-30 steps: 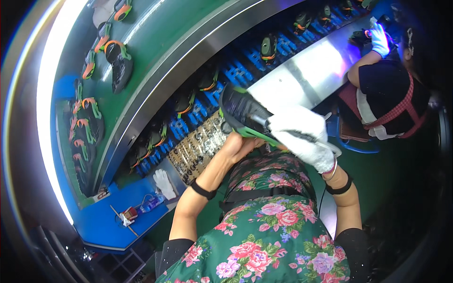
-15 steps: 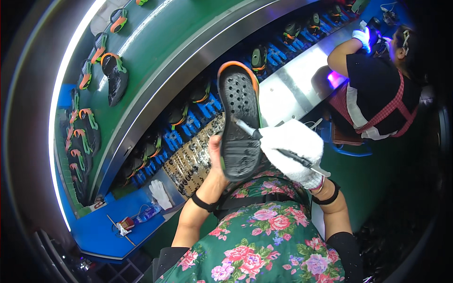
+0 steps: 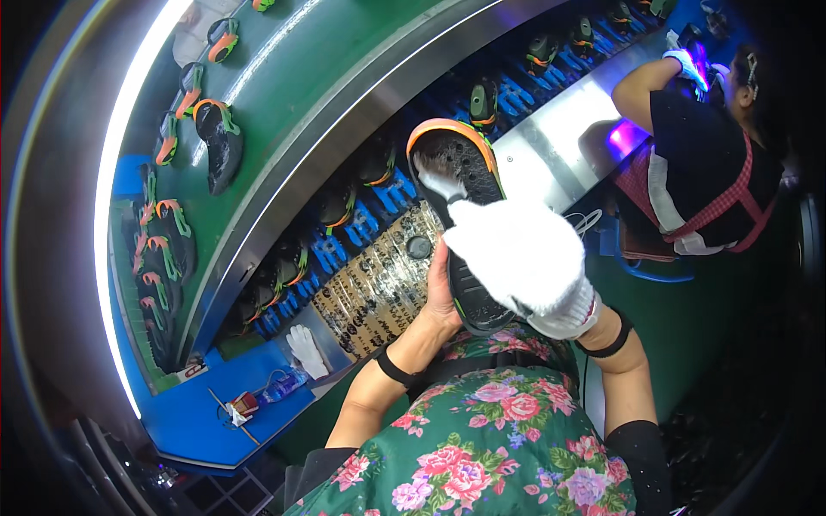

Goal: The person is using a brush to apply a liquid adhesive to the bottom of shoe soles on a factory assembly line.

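My bare left hand (image 3: 440,288) is closed on the left edge of a black clog (image 3: 475,301) with an orange and green rim, tilted up in front of my body. Holes dot the broad far end of its inner face. My right hand (image 3: 520,258), in a white knitted glove, is closed over a brush (image 3: 440,185). White bristles touch the clog's surface near the holes at the far end. The glove covers the brush handle and the clog's right side.
Blue holders with black shoe pieces (image 3: 335,206) line a curved metal edge (image 3: 361,103). Beyond runs a green conveyor (image 3: 284,69) carrying shoe parts. A tape-covered cardboard sheet (image 3: 379,292), white glove (image 3: 306,351) and blue table (image 3: 189,426) lie left. A co-worker (image 3: 697,155) sits at right.
The brush has moved from the clog's middle toward its far end, and my gloved hand has turned over the handle. The clog has shifted slightly right in view.
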Demonstrator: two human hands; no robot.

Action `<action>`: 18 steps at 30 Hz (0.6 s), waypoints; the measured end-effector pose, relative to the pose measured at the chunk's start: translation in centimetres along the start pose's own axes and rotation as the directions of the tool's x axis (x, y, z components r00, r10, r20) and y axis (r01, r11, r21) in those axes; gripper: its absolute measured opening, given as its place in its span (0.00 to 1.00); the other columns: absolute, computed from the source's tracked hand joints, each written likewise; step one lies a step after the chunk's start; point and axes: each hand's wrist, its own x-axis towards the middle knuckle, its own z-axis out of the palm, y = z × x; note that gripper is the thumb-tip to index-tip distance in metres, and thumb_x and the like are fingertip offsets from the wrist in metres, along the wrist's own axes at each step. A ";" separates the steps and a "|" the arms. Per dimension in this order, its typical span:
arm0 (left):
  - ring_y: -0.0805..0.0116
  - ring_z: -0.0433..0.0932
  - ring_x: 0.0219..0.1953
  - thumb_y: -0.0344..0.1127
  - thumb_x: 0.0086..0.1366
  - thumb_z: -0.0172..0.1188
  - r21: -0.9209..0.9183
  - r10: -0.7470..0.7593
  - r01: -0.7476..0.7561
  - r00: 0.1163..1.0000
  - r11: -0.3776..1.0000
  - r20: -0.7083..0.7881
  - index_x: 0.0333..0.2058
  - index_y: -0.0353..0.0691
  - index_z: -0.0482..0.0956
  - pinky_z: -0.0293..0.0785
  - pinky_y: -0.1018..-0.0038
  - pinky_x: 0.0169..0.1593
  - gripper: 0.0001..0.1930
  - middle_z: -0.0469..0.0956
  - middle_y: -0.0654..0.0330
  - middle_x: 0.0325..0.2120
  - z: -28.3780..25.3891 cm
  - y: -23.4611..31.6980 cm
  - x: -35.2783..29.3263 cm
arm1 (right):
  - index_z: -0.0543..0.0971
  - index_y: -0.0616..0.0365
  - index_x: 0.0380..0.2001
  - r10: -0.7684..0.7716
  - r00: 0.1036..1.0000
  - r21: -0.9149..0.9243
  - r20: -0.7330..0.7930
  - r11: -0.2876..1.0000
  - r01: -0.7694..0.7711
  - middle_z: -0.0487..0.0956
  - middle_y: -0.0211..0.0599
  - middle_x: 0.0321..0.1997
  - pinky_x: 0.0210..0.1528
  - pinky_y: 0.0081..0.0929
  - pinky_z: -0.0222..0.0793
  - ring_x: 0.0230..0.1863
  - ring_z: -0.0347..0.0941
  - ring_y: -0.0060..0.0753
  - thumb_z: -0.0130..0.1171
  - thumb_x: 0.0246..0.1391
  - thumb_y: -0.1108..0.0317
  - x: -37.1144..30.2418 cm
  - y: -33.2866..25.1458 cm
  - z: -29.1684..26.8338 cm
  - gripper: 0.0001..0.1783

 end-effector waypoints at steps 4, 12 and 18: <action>0.51 0.74 0.64 0.71 0.67 0.53 0.130 0.023 -0.018 0.999 0.991 -0.036 0.68 0.41 0.66 0.68 0.50 0.69 0.44 0.73 0.48 0.63 -0.2 0.5 0.1 | 0.85 0.57 0.50 -0.043 0.999 -0.054 0.030 0.998 0.045 0.85 0.38 0.53 0.56 0.35 0.75 0.52 0.82 0.36 0.67 0.53 0.73 0.0 0.4 -1.1 0.20; 0.50 0.74 0.63 0.75 0.64 0.53 0.605 0.249 0.022 0.899 0.796 -0.360 0.67 0.42 0.68 0.68 0.48 0.68 0.46 0.74 0.50 0.63 2.6 -0.1 1.5 | 0.86 0.58 0.48 -0.102 0.992 -0.119 -0.075 0.989 0.092 0.86 0.40 0.49 0.51 0.37 0.78 0.50 0.83 0.43 0.70 0.49 0.75 -0.6 1.3 -0.4 0.20; 0.52 0.69 0.68 0.77 0.67 0.42 0.452 0.171 -0.094 0.976 0.887 -0.132 0.72 0.38 0.57 0.67 0.53 0.70 0.51 0.65 0.50 0.69 2.6 0.2 2.9 | 0.87 0.61 0.39 -0.071 0.980 -0.105 -0.187 0.993 0.052 0.87 0.45 0.44 0.48 0.38 0.78 0.41 0.84 0.44 0.70 0.46 0.79 0.3 0.6 -1.2 0.14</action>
